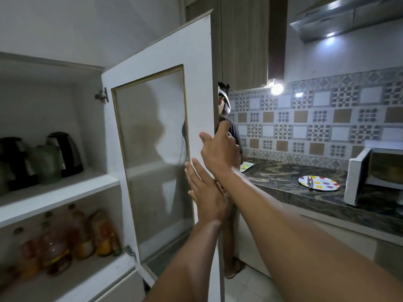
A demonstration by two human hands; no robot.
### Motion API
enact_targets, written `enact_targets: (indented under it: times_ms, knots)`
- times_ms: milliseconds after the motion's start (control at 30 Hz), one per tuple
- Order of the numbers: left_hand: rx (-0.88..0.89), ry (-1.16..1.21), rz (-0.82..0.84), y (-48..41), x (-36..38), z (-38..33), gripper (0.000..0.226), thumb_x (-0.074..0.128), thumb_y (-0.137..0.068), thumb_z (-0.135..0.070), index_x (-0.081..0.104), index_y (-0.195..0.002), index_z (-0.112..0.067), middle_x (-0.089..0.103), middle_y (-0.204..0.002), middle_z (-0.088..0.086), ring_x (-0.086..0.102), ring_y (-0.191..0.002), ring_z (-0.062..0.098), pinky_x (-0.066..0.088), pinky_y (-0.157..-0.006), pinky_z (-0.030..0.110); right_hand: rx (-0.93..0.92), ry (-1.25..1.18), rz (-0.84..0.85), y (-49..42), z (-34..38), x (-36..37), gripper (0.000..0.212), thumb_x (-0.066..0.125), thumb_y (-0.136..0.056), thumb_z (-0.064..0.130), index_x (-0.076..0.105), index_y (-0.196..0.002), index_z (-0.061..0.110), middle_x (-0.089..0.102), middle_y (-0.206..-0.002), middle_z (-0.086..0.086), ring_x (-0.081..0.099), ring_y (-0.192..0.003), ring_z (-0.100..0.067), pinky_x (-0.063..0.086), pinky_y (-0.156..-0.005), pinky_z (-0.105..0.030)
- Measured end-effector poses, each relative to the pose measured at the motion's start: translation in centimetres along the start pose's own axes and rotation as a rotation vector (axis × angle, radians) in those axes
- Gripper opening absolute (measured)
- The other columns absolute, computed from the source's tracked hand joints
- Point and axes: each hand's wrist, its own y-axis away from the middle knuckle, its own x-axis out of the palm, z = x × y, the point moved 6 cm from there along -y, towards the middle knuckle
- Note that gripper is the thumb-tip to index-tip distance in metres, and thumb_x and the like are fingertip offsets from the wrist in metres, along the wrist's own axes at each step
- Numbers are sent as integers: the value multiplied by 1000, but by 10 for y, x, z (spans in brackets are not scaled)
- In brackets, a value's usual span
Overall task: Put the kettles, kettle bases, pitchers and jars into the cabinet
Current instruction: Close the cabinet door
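Observation:
The white cabinet (65,190) stands open at the left. Its upper shelf holds a steel-and-black kettle (66,152), a second dark kettle (13,162) further left and a greenish pitcher (46,163) between them. The glass-panelled cabinet door (196,94) swings out toward me. My right hand (220,149) grips the door's free edge, fingers curled around its far side. My left hand (205,190) lies flat on the door's white frame just below, fingers straight and holding nothing.
Several bottles of oil and juice (72,236) fill the lower shelf. Another person (226,118) stands behind the door. On the dark marble counter (294,177) sit a spotted plate (318,183) and a white microwave (375,173) with its door open.

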Motion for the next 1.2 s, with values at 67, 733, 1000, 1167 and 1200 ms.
enact_targets:
  times_ms: [67, 733, 1000, 1167, 1200]
  knots:
    - [36, 40, -14, 15, -36, 12, 102, 63, -88, -31, -13, -155, -14, -11, -164, 7, -7, -152, 23, 16, -118, 52, -20, 9, 25, 30, 33, 2, 37, 49, -99, 35, 36, -119, 7, 62, -119, -13, 59, -106, -39, 32, -75, -35]
    - [-496, -122, -340, 85, -415, 178, 29, 52, -93, -2, 49, -118, -15, 64, -113, 8, 56, -91, 20, 44, -76, 32, -507, -21, 520, 215, 333, 186, 44, 59, -93, 35, 41, -128, 15, 48, -128, -17, 51, -115, -35, 49, -92, -46]
    - [-514, -189, -506, 48, -485, 258, 38, 55, -92, 1, 45, -128, -10, 63, -113, 6, 61, -100, 24, 49, -78, 33, -720, -29, 626, 202, 392, 284, 73, 74, -81, 42, 36, -137, 15, 34, -141, -20, 42, -128, -41, 42, -103, -54]
    - [-497, -274, -597, 23, -513, 293, 40, 52, -94, 5, 44, -133, 0, 53, -114, 3, 53, -105, 17, 34, -73, 6, -919, -41, 610, 191, 420, 340, 90, 71, -83, 7, 14, -144, 43, -6, -157, -25, 14, -140, -56, 26, -112, -65]
    - [-498, -288, -600, 19, -518, 298, 40, 52, -94, 4, 44, -133, 0, 53, -115, 4, 51, -103, 14, 33, -72, 2, -942, -35, 623, 190, 423, 352, 95, 67, -84, 3, 9, -145, 49, -18, -157, -25, 1, -142, -59, 18, -114, -68]
